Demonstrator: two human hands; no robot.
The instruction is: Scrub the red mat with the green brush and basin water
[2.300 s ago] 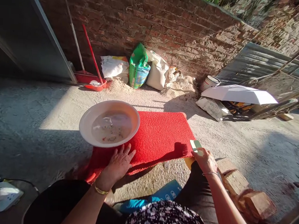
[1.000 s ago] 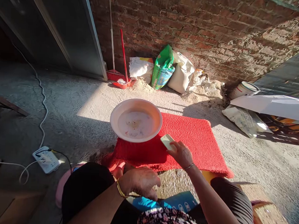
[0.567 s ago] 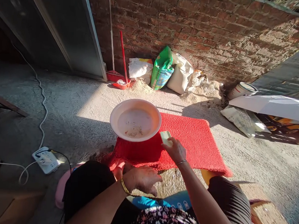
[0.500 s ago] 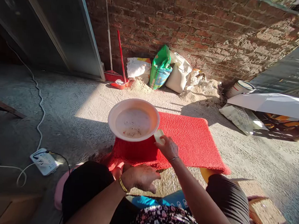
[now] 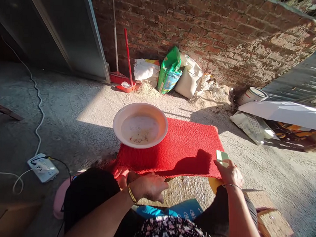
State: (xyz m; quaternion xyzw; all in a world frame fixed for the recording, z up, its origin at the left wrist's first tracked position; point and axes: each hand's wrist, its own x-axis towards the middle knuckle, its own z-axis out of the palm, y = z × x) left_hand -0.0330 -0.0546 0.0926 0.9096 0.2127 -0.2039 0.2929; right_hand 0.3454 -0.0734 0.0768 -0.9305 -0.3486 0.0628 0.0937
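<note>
My right hand (image 5: 231,174) grips a small pale green block (image 5: 221,157), bar-shaped; whether it is soap or a brush I cannot tell. It is at the right end of a thick red mat (image 5: 183,140), and its shadow falls on the pile. My left hand (image 5: 151,188) is open with nothing in it, fingers stretched to the right by the mat's near edge. A wide pale pink basin (image 5: 115,127) stands at the mat's far left corner, with dark specks in its bottom.
Sacks, a green one (image 5: 169,72) among them, and a red dustpan (image 5: 126,87) stand along the brick wall (image 5: 203,36). A power strip (image 5: 43,167) with cables lies at left. Blocks (image 5: 273,225) are at lower right, a white sheet (image 5: 286,112) at right.
My right hand has moved right with the pale green block, from beside the basin to the mat's right end. My left hand has hardly moved.
</note>
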